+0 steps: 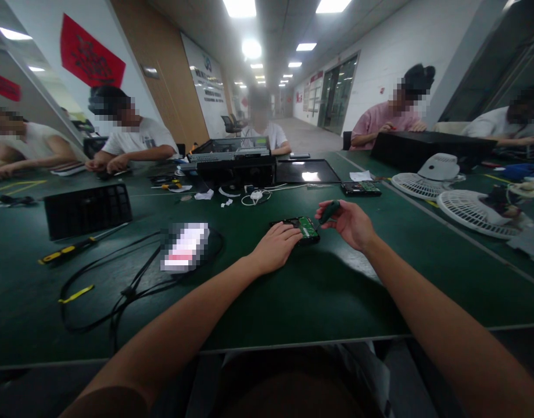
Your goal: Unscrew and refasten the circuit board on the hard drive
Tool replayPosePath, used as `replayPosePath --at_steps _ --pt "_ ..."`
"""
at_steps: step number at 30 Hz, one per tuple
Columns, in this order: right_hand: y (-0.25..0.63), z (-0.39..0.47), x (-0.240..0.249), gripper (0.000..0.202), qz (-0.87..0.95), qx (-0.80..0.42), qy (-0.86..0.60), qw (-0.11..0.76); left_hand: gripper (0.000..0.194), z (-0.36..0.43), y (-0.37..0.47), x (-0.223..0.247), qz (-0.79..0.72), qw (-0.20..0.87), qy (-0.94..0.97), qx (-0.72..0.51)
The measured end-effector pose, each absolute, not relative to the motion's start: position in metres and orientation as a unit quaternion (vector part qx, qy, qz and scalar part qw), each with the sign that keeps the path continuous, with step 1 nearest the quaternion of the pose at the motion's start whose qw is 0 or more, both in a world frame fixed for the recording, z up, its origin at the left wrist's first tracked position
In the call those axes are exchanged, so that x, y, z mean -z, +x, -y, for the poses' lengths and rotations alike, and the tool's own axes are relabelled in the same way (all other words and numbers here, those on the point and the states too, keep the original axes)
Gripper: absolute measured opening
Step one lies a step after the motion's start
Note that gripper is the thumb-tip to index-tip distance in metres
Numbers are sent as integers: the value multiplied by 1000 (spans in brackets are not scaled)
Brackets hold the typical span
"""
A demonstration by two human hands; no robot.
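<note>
A hard drive point(309, 230) with a green circuit board facing up lies on the green table in front of me. Over its left part lie the fingers of my left hand point(278, 247), holding it against the table; the thumb is hidden. At the drive's right end, my right hand point(351, 223) is closed around the dark green handle of a screwdriver point(330, 212). The handle is tilted, with its lower end toward the drive's right edge. Whether the tip touches a screw is too small to tell.
A blurred-out phone point(186, 247) and black cables point(129, 290) lie left, near a yellow-black screwdriver point(70, 251) and a dark panel point(88, 210). Beyond are an open metal case point(232, 154), another hard drive point(361, 188) and white fan parts point(473, 213). Several people sit around the table.
</note>
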State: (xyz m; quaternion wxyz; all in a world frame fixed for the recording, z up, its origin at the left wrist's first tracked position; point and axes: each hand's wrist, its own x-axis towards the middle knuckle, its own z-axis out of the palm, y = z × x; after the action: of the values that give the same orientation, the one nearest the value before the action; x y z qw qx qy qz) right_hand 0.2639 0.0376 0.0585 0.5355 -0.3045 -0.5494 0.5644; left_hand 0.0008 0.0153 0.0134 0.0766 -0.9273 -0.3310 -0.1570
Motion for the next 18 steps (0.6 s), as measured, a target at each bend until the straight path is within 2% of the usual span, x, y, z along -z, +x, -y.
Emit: replayPosePath --at_steps 8,13,18 --pt "264 -36 -58 24 564 -553 -288 542 43 -14 1 -15 335 75 -926 158" --pt "265 -35 -60 33 568 -547 -292 541 43 -14 1 -15 334 75 -926 158" --pt "263 -34 -61 28 570 -554 -284 536 44 -15 0 -14 332 75 -927 160"
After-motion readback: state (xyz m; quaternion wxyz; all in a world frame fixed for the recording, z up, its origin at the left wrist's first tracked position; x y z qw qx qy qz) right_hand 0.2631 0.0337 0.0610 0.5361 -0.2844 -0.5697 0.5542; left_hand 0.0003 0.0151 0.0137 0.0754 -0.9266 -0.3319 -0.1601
